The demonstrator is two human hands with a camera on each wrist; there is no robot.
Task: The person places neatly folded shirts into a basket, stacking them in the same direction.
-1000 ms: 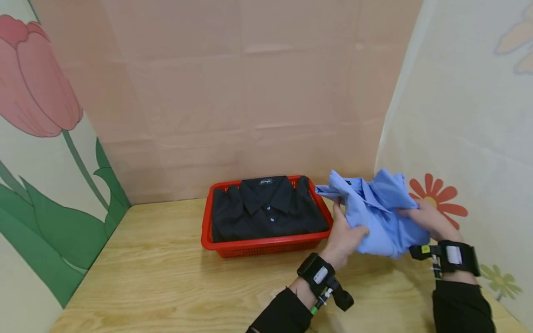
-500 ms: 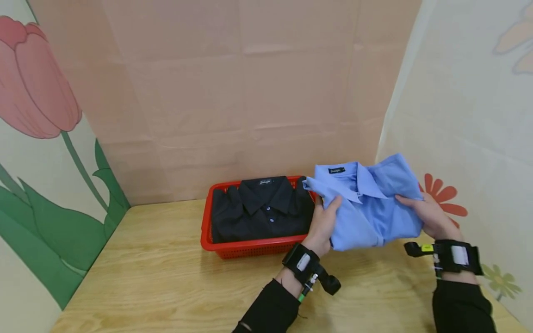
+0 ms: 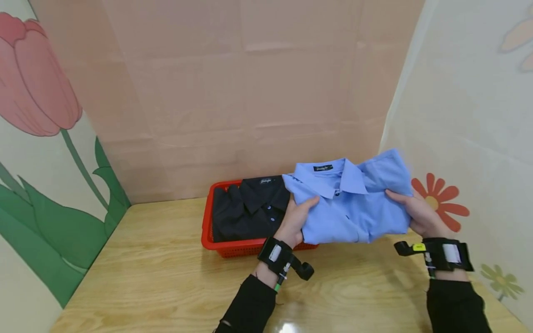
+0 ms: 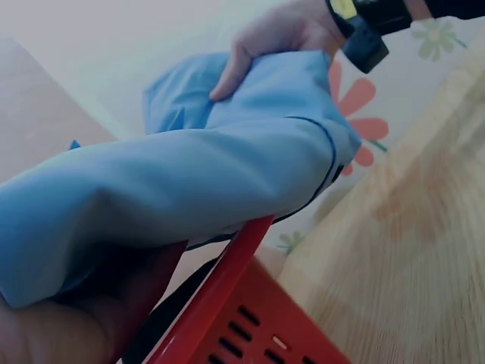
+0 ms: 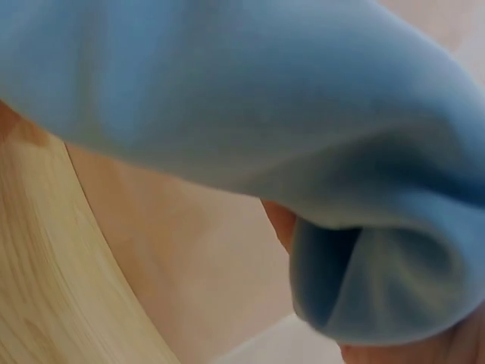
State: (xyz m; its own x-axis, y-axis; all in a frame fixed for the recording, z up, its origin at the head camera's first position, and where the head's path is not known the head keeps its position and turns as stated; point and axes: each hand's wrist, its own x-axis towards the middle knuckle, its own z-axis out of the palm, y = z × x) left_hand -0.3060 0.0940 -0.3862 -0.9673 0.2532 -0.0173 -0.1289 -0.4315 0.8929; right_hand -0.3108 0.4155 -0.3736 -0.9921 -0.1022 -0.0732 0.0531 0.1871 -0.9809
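Observation:
A folded light blue shirt, collar toward the back and a dark label inside it, is held up between both hands. My left hand grips its left side, thumb on top and fingers underneath. On the shirt's right side my right hand pinches the cloth, thumb over the front. The shirt's left part hangs over the right end of a red plastic basket. Inside the basket lies a folded black shirt, its right side covered by the blue one. In the left wrist view, blue cloth passes just above the basket's rim.
The basket stands on a light wooden table near the pinkish back wall covering. A pale sheet printed with a red flower rises along the right side. A tulip-printed panel stands at the left.
Both hands have carried the blue shirt leftward, from beside the basket to partly over it. Its crumpled front has spread flatter, with collar and label now showing. The basket and black shirt stay put.

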